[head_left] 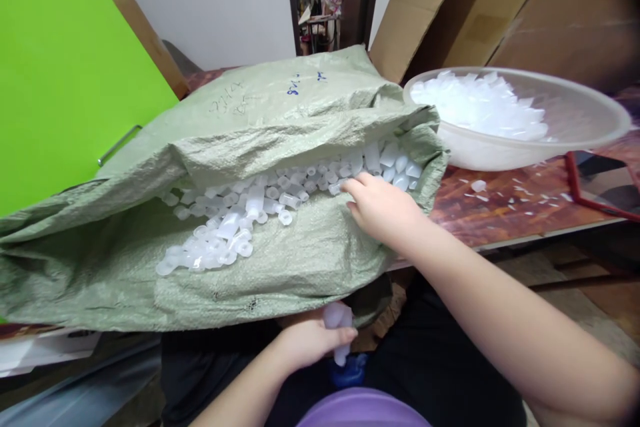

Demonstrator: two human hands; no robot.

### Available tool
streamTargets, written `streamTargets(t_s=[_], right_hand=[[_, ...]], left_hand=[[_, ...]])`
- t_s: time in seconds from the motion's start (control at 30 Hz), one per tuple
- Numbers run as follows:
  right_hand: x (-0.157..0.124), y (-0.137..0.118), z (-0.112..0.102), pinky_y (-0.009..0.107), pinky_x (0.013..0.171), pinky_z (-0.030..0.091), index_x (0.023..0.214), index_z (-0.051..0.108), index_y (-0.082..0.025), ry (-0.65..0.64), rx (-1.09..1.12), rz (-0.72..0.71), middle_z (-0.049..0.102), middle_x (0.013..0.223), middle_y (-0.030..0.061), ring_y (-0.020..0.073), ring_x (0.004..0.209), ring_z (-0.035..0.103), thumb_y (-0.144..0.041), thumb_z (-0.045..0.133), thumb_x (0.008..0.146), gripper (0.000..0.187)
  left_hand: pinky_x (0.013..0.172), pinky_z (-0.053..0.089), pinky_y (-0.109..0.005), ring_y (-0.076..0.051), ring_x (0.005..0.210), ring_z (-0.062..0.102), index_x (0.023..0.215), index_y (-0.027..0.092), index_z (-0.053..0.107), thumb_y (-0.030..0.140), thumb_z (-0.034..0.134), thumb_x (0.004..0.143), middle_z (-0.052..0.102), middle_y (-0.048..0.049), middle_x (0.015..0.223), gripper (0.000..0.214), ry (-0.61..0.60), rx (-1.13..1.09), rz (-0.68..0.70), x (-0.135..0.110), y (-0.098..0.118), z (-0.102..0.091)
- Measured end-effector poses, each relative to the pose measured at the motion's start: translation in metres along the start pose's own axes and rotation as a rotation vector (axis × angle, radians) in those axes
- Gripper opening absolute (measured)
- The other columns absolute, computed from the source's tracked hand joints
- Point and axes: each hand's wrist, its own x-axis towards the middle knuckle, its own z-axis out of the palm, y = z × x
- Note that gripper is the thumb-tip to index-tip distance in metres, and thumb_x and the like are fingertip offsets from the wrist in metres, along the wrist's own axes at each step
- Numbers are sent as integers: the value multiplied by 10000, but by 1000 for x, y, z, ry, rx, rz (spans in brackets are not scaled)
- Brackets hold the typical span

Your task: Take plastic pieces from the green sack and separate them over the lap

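Note:
A large green woven sack (280, 127) lies open on its side, spilling several small translucent plastic tubes (235, 227) from its mouth. My right hand (380, 203) reaches into the sack's opening, fingertips touching the tubes there; whether it holds any I cannot tell. Below the sack, over my lap, my left hand (313, 340) is closed around a few of the same plastic tubes (337, 320). A blue object (350, 370) shows just beneath that hand.
A big translucent bowl (590, 113) heaped with clear plastic pieces sits on the wooden table (505, 213) at right, with loose bits scattered near it. Cardboard sheets (500, 7) lean behind. A bright green panel (65, 67) stands left. A purple rim (360, 410) lies at the bottom.

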Motion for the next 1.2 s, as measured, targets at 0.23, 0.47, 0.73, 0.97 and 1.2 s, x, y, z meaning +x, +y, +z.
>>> streamTargets(t_s=[0.23,0.47,0.73,0.97,1.2], right_hand=[[49,-5,14,374,760,480,959,584,-79,-22,-69,-109,573,987,163,283,959,560,-94,417,825,215],[-47,-10,7,287,812,480,1268,436,-174,41,416,-340,587,1041,78,168,930,570,-291,459,891,396],[-135,-10,68,281,803,486,1083,542,-213,-177,774,-289,650,986,47,143,902,585,-216,494,878,210],[-142,-2,69,212,840,499,1018,566,-190,-158,848,-408,669,1055,62,115,978,617,-126,486,851,196],[-150,4,94,302,863,532,1153,582,-205,-17,429,-674,641,1196,47,195,1048,624,-194,439,914,280]], left_hand=[[619,448,-268,-157,651,603,858,126,613,404,797,550,657,-44,738,454,166,-689,-48,-13,-14,9],[453,329,-221,-95,450,502,825,117,608,461,730,618,633,-40,644,420,173,-833,-94,-12,-27,5],[409,249,-203,-42,365,390,722,111,580,503,689,650,566,4,543,413,9,-785,-118,-11,-15,13],[365,221,-203,-45,316,284,758,163,536,460,659,663,488,60,441,336,-240,-779,-192,-10,-15,3],[368,178,-217,-32,328,301,628,124,547,522,645,682,501,29,476,413,-5,-481,-106,-12,-13,-5]])
